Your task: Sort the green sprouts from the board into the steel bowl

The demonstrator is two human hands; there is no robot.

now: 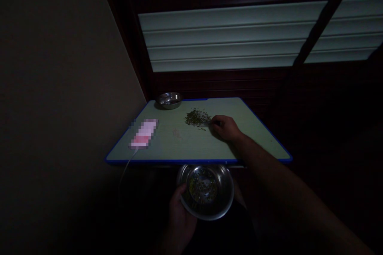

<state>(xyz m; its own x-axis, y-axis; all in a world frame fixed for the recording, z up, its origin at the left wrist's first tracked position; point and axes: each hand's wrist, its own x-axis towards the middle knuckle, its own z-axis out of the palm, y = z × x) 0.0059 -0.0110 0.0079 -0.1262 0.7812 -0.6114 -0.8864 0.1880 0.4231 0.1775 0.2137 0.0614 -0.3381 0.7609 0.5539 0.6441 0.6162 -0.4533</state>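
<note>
My left hand [181, 216] grips the left rim of a shiny metal bowl [225, 191], held just below the table's near edge. Small greenish bits are scattered over the bowl's bottom. Over the tabletop, my right hand [226, 128] is closed on a thin, pale flat tool [206, 124] whose exact kind I cannot make out in the dim light. The tool's end touches the near right side of a loose pile of small dark green bits [195, 117]. Left of my right hand, a faint pale patch [177, 133] marks the tabletop.
The pale green table [206, 149] has a blue edge. A second metal bowl [169, 103] stands at its back left. A blurred-out phone [145, 133] lies on the left, its white cable [125, 167] hanging over the front. A wall and slatted dark wood panels surround the table.
</note>
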